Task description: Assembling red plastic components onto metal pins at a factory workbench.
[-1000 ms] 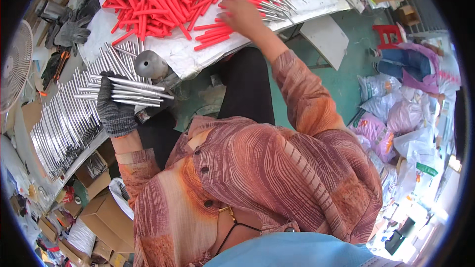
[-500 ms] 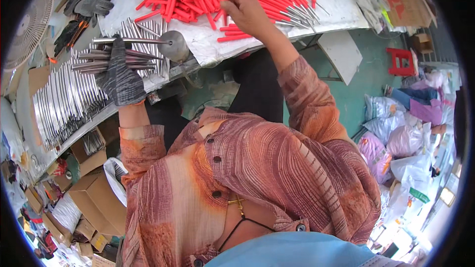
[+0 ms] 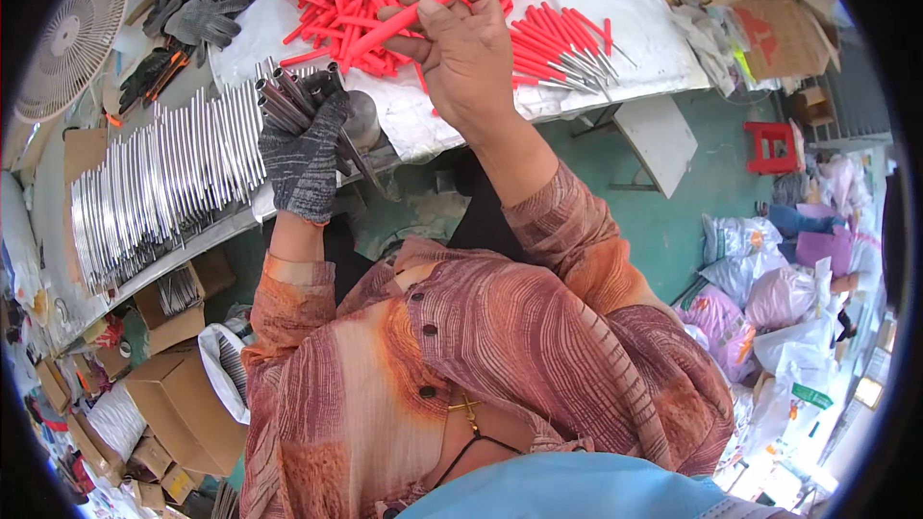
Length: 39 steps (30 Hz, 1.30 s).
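My gloved left hand (image 3: pixel 306 159) is wrapped round a bundle of metal tubes (image 3: pixel 284 104), tilted so their ends point up and away. Bare, my right hand (image 3: pixel 466 58) pinches one red sleeve (image 3: pixel 404 21) between thumb and fingers, just above the table. Behind it lies a big heap of red sleeves (image 3: pixel 327 0). To the right, red sleeves fitted on metal rods (image 3: pixel 567 48) lie fanned out on the white sheet (image 3: pixel 654 48). A row of bare metal tubes (image 3: pixel 163 178) covers the table left of my left hand. A grey round metal piece (image 3: pixel 361 120) is partly hidden behind that hand.
A white fan (image 3: pixel 72 38) and grey gloves (image 3: pixel 207 21) are at the far left. Cardboard boxes (image 3: pixel 187 404) stand below the table's left edge. Farther right are a red stool (image 3: pixel 771 147), a white board (image 3: pixel 656 144) and several filled bags (image 3: pixel 740 240).
My right hand has lifted a red sleeve out of the heap and turned palm up. My left hand has moved right and tipped the tube bundle more upright.
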Tool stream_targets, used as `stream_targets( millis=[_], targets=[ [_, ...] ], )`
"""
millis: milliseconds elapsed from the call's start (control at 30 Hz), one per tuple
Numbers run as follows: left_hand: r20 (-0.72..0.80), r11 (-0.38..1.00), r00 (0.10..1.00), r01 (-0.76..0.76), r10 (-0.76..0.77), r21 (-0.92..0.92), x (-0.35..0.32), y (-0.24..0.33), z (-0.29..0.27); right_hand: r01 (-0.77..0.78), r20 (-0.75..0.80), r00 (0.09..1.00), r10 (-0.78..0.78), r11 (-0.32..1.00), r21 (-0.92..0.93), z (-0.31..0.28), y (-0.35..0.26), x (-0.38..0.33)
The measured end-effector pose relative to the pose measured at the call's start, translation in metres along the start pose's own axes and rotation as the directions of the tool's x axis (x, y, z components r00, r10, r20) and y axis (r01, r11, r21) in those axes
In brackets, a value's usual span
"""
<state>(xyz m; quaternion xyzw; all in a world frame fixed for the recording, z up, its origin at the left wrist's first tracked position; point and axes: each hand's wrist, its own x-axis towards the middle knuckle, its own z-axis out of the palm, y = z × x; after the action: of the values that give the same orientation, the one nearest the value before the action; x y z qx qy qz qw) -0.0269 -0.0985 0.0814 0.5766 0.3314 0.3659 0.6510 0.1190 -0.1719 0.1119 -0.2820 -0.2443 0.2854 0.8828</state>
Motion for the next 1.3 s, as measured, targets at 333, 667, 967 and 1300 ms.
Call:
stream_targets(
  millis=[333,667,967,1300],
  targets=[
    [0.048,0.995,0.996,0.078,-0.075,-0.061,0.009,-0.010,0.003,0.528,0.533,0.827,-0.180,0.577,-0.624,0.012,-0.002,0.004],
    [0.273,0.768,0.882,0.470,-0.385,-0.435,0.034,-0.072,-0.046,0.242,0.463,0.872,0.161,0.679,-0.693,0.035,0.007,-0.008],
    [0.127,0.912,0.958,0.284,-0.257,-0.297,0.027,-0.022,-0.042,0.226,0.396,0.904,0.160,0.607,-0.762,0.010,0.059,-0.020],
    [0.047,0.741,0.934,0.311,-0.354,-0.595,0.043,-0.046,-0.089,0.148,0.179,0.970,-0.163,-0.184,-0.972,-0.119,-0.018,0.057]
  ],
)
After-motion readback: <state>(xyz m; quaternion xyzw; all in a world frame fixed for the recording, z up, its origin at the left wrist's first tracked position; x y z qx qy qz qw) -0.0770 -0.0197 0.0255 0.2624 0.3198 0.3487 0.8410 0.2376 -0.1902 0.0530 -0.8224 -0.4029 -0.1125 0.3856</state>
